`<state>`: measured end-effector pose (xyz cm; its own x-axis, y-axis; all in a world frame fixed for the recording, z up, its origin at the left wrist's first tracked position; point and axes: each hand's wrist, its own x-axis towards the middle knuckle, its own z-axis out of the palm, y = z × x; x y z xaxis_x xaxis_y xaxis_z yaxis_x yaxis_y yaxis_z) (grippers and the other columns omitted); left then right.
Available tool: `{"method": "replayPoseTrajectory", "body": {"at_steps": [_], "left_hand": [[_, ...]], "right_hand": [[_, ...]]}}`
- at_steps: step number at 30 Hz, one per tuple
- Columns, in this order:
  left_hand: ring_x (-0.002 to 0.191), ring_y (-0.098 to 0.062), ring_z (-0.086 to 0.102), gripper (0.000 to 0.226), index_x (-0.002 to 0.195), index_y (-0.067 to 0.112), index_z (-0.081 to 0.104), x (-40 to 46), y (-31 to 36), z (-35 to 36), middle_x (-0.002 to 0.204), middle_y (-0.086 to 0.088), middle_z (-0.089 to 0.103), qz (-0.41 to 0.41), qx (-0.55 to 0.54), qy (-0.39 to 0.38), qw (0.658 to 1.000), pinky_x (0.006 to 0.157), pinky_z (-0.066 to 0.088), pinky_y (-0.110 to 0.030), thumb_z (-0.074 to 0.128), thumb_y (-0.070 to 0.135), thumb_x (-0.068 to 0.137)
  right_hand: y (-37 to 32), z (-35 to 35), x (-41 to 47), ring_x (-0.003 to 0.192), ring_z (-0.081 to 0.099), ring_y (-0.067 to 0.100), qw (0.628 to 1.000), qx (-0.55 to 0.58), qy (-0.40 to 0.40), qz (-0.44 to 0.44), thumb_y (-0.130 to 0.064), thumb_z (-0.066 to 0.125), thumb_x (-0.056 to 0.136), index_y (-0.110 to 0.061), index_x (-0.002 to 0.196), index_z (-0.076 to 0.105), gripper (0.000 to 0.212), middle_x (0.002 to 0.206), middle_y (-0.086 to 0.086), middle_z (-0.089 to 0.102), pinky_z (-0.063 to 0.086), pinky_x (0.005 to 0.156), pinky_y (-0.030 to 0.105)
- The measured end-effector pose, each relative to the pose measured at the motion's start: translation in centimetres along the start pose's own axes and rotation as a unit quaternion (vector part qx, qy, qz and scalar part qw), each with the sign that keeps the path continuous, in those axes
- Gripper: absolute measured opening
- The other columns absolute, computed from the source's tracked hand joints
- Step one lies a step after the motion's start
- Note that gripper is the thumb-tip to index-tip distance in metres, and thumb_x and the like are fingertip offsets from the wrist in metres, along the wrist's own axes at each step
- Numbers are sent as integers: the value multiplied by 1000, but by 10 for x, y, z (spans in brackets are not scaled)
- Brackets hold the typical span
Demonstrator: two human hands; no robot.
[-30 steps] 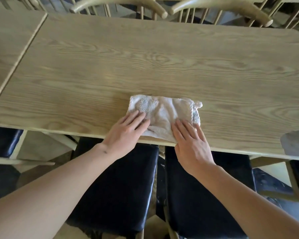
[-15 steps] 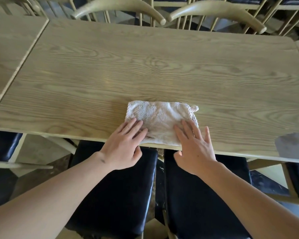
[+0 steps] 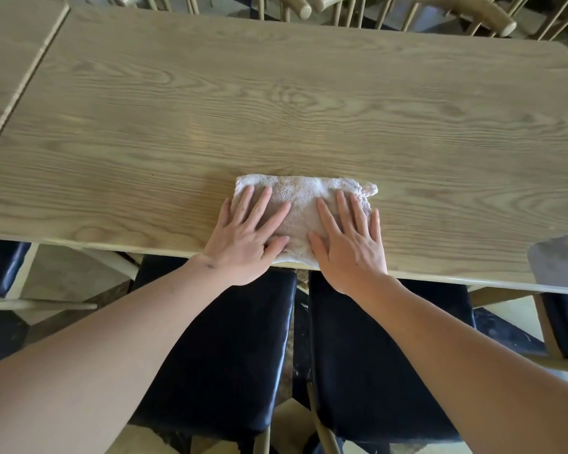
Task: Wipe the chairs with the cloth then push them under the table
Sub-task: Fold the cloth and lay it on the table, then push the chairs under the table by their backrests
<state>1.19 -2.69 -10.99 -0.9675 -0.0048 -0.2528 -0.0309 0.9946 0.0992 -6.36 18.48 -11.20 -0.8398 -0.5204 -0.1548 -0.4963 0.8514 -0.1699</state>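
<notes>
Wood-grain counter (image 3: 276, 109) ahead. My left hand (image 3: 243, 240) and right hand (image 3: 351, 247) lie palms down on the cloth (image 3: 300, 204), fingers (image 3: 263, 204) spread flat, gripping nothing. Two dark chair seats (image 3: 230, 355) sit side by side below the near edge; more chairs (image 3: 440, 8) opposite. Cloth's folded at counter's near edge, long axis left-right.

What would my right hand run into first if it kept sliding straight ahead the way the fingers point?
Nothing nearby: beyond the right hand and cloth, bare table runs to the far edge, then a chair back.
</notes>
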Motion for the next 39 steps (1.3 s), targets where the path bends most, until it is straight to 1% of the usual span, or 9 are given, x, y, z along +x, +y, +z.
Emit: {"method": "replayPoseTrajectory", "body": {"at_steps": [5,10,17,21,24,27,30,33,39], "left_hand": [[152,-28,-33,67,158,43,-16,1,0,-5,168,-2,-25,-4,-6,-15,1000,123,-11,-57,-1,69,98],[158,-31,-13,64,163,33,10,-27,18,-23,172,-10,-2,-6,-83,123,989,125,2,-56,26,53,105],[157,-39,-10,68,162,40,1,-122,40,-42,172,-7,-9,-24,-145,135,980,125,2,-60,35,48,105],[157,-39,-5,67,162,41,1,-180,51,-49,172,-8,-5,-60,-169,135,975,125,2,-56,31,53,103],[158,-33,-6,67,161,44,5,-233,66,-55,172,-4,-4,-133,-283,107,944,127,6,-54,36,52,103],[159,-24,-3,65,160,48,8,-274,81,-58,172,3,-4,-205,-430,79,876,127,15,-51,43,51,104],[158,-17,5,67,160,48,9,-307,95,-59,172,5,1,-229,-474,79,846,127,20,-44,45,51,103],[157,-18,11,69,161,45,10,-347,108,-56,172,4,6,-245,-473,91,842,122,24,-40,48,51,103],[157,-17,14,71,161,42,14,-424,103,-34,171,2,11,-326,-445,128,824,118,24,-33,52,49,102]], "right_hand": [[-3,-7,2,155,-19,20,1000,2,-22,8,-63,7,101,-32,162,-4,70,171,2,-13,-7,124,57],[-23,-37,-18,157,-8,22,995,91,29,25,-57,26,104,-28,163,5,69,171,6,-2,-1,125,56],[-70,-70,-117,157,-3,22,962,261,55,63,-57,39,101,-40,160,-2,73,170,-13,-5,28,117,47],[-105,-70,-179,154,3,13,958,272,61,74,-58,41,101,-36,160,0,75,170,-10,0,26,113,34],[-131,-69,-226,155,6,10,925,356,24,133,-57,47,100,-34,161,6,77,170,-13,4,24,114,31],[-146,-65,-262,153,20,12,859,466,-12,212,-55,54,99,-33,161,10,79,169,-10,12,30,121,42],[-153,-56,-288,149,34,18,822,508,-49,253,-55,56,98,-31,161,10,82,166,-2,28,36,119,48],[-162,-48,-320,141,46,22,811,514,-84,268,-56,56,97,-30,161,10,82,158,5,44,39,115,45],[-181,-39,-379,134,48,28,823,467,-95,310,-55,60,95,-22,158,22,81,160,5,32,45,96,41]]}}
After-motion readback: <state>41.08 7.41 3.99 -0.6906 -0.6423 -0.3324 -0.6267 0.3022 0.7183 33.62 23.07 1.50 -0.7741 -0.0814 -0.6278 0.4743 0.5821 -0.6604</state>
